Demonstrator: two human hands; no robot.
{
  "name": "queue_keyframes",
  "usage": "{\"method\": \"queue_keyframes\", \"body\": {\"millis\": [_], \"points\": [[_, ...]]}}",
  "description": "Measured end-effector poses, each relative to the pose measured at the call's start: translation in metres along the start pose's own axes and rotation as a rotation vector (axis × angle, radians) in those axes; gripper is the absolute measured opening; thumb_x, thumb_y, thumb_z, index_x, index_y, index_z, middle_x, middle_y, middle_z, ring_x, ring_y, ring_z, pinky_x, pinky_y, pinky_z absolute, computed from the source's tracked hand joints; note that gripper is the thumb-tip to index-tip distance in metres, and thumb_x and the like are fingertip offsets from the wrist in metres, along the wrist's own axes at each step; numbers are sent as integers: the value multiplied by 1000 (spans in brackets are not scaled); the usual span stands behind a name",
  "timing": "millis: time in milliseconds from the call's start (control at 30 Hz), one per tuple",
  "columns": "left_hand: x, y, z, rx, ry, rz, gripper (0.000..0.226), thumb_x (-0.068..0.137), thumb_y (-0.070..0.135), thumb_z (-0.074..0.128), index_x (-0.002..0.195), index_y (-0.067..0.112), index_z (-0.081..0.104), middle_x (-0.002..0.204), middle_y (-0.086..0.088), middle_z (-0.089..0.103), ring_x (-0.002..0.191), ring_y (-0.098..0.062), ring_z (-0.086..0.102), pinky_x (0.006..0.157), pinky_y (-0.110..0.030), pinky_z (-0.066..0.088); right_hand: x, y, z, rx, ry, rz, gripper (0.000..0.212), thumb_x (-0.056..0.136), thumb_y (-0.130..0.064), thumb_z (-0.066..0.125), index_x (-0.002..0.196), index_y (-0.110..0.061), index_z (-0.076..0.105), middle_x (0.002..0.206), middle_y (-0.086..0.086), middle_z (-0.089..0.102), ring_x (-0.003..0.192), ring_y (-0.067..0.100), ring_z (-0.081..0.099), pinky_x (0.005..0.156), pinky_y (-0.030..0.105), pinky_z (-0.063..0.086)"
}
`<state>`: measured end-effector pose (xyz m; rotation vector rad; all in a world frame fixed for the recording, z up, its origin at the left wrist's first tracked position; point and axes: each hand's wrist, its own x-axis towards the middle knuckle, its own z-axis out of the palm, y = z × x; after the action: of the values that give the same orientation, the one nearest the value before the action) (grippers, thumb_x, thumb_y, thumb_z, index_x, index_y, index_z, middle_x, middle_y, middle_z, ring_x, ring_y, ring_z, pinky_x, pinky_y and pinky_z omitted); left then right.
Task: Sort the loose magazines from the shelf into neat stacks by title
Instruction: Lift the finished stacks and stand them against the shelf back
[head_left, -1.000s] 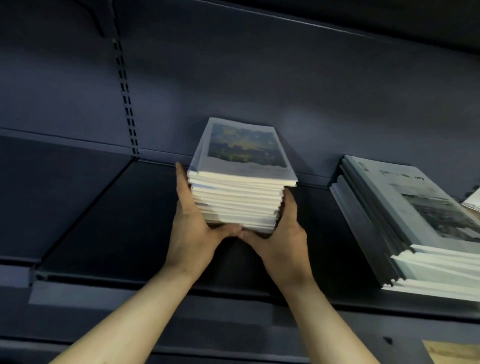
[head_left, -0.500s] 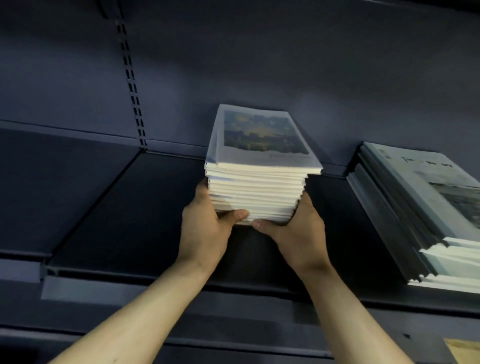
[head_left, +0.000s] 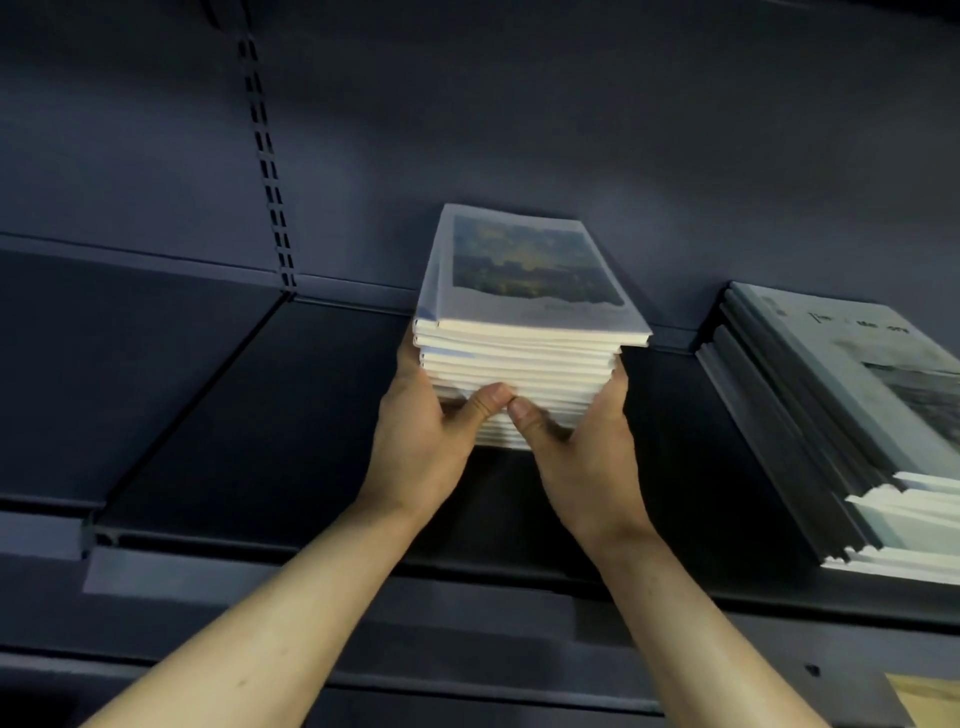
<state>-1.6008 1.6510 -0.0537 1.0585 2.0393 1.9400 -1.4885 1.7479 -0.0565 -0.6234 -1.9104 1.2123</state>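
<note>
A tall stack of white magazines (head_left: 524, 322) with a blue and yellow cover picture stands on the dark shelf (head_left: 218, 441), near the back wall. My left hand (head_left: 421, 431) grips its left side, fingers along the edge and thumb across the front. On the opposite side my right hand (head_left: 587, 441) grips the stack the same way. Both thumbs meet at the front, low on the stack. A second stack of grey-covered magazines (head_left: 841, 415) lies on the shelf to the right, its layers fanned and uneven.
A slotted upright rail (head_left: 265, 161) runs up the back wall at left. The shelf's front lip (head_left: 467, 587) crosses below my wrists. A tan piece of something (head_left: 924, 696) shows at the bottom right corner.
Both hands have slid up the front of the white stack and their thumbs have come together. The stack sits a little farther right and back in view than a second ago.
</note>
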Motion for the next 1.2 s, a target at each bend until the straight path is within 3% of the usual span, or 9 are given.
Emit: {"method": "queue_keyframes", "body": {"millis": [133,267,400,567,667,800,933,1100,1200], "points": [[0,-2,2,26,30,3,69,82,27,77,139,16,40,114,19,63,104,14,57,84,0,42,-2,4,4,-41,6,-2,94,88,-18,73,156,-25,8,130,-20,54,114,-21,48,92,-1,39],[0,-4,1,-29,46,8,60,84,19,75,135,15,43,107,22,64,99,13,61,78,0,42,-2,5,2,-69,38,-21,78,87,-16,75,149,-23,29,123,-20,57,109,-20,51,84,-2,40],[0,2,0,-104,0,40,63,82,27,77,136,18,45,115,14,67,107,4,62,92,-16,49,0,-3,1,67,4,-50,93,83,-16,79,153,-24,19,136,-16,52,123,-11,49,98,9,43],[7,12,-9,-211,64,109,116,69,35,84,156,22,9,147,20,43,131,5,44,110,-22,38,5,-21,-1,199,200,-160,122,78,-30,83,157,-28,-10,163,-15,6,149,-2,13,122,34,23],[19,13,-7,-184,66,169,111,70,40,81,156,20,13,136,30,51,125,6,50,105,-21,42,20,-29,5,103,192,-251,107,80,-35,76,156,-18,2,149,-26,26,138,-12,29,113,20,34],[21,7,5,-156,139,236,73,87,39,63,149,15,33,110,23,66,105,7,62,85,-9,47,27,-18,19,50,257,-236,82,88,-54,63,152,-20,24,138,-6,54,122,10,58,95,39,54],[23,2,4,-129,155,253,74,90,47,62,151,18,32,117,16,65,108,4,62,89,-13,48,26,-17,27,11,388,-271,75,88,-51,62,146,-13,35,133,-2,58,116,7,61,91,32,55],[20,6,0,-363,63,220,80,87,35,59,155,20,20,123,38,56,120,9,52,94,-9,43,23,-11,26,136,461,-304,72,92,-50,60,147,-10,36,149,8,45,134,19,48,106,43,46],[26,10,0,-427,42,193,77,86,43,50,155,26,21,123,38,55,121,11,50,92,-7,42,27,-8,24,127,448,-269,64,95,-57,47,147,-21,38,130,-14,60,119,8,59,94,28,52]]}}
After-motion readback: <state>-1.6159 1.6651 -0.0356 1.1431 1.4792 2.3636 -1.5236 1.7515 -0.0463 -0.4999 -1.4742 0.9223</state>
